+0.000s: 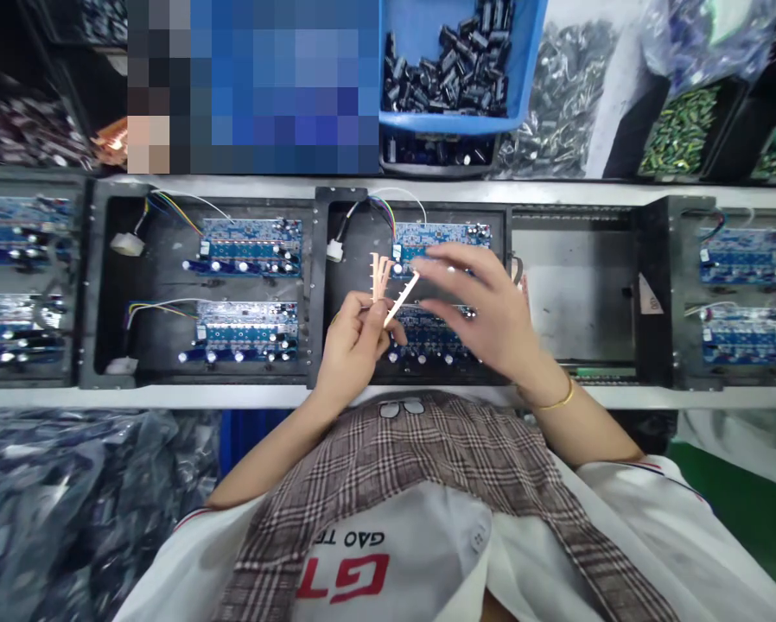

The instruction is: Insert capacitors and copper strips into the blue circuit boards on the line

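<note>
Several pale pink toothed plastic strips fan upward from my left hand, whose thumb and fingers pinch their lower ends. One whiter strip leans to the right out of the same grip. My right hand hovers beside it with fingers spread; a fingertip is at the strip's upper end, and I cannot tell whether it touches. Below the hands lies a black tray with an upper blue circuit board and a lower circuit board, both partly covered by my hands.
Black frames with more circuit boards line the rail on both sides. A white connector hangs on coloured wires at left. Beyond the rail stand a blue bin of black cylindrical capacitors and a box of green parts. Bagged parts lie lower left.
</note>
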Demonstrator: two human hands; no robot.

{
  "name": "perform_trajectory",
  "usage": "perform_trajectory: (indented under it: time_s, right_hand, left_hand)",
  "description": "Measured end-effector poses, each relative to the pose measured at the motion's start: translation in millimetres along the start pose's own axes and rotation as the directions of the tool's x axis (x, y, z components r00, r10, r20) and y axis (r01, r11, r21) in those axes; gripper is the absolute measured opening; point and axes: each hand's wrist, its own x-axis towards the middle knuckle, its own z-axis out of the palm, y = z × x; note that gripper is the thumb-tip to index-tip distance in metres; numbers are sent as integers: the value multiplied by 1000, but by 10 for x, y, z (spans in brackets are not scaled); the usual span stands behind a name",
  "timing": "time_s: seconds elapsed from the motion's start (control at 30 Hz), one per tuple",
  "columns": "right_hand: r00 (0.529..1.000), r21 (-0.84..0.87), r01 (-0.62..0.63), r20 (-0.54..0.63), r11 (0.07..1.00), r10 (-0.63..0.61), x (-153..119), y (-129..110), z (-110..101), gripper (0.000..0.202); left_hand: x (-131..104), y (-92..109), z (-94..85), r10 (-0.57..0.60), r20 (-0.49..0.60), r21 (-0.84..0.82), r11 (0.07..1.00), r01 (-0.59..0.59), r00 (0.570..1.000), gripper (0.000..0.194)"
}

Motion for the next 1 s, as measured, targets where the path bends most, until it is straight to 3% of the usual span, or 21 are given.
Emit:
perform_trajectory:
  time_s: [0.03, 0.1, 0.17, 0.2, 0.27, 0.3, 0.37, 0.53, 0.7, 0.83, 0.93, 1.0]
  right_hand:
    - [996, -26, 88, -12, 996, -88, -44, -89, -6, 34]
    - [973, -85, 230, 17, 970, -229, -155, -173, -18, 30]
    - [963, -121, 266, 71, 956, -259, -285, -141, -27, 28]
    - [966, -140, 252, 94, 957, -241, -351, -96, -25, 27]
    - [974, -187, 198, 145, 962, -172, -470, 19, 2, 28]
    - [976, -212, 172, 172, 962, -136, -519, 75, 28, 29]
    - [970, -248, 139, 231, 959, -81, -593, 165, 93, 32]
    - [958, -279, 108, 285, 954, -26, -680, 264, 219, 33]
    - [960, -251, 90, 281, 964, -16, -727, 336, 246, 31]
    - [975, -246, 45, 222, 968, 11, -676, 242, 166, 32]
    - [995, -178, 34, 101, 983, -16, -595, 25, 58, 32]
    - [993, -107, 88, 94, 990, -79, -574, -107, 8, 30]
  left_hand:
    - [-25, 29, 27, -76, 88, -82, 993, 83, 993, 28]
    - [-66, 65, 50, -232, 279, -166, 944, 285, 932, 26]
    - [-91, 53, 28, -312, 325, -148, 915, 374, 893, 27]
    - [-96, 30, 1, -304, 261, -107, 934, 341, 916, 28]
    - [-97, -32, -72, -160, 11, 66, 985, 159, 987, 31]
    - [-96, -64, -111, -49, -98, 191, 979, 67, 994, 32]
    - [-94, -114, -176, 130, -179, 427, 903, -42, 975, 30]
    - [-106, -164, -205, 244, -79, 642, 754, -138, 966, 27]
    - [-123, -187, -198, 202, -60, 721, 687, -97, 978, 28]
    - [-156, -208, -196, 203, -30, 840, 536, -86, 979, 26]
    - [-217, -232, -109, 281, 87, 874, 439, -208, 956, 23]
    - [-264, -258, -33, 347, 199, 812, 465, -353, 916, 21]
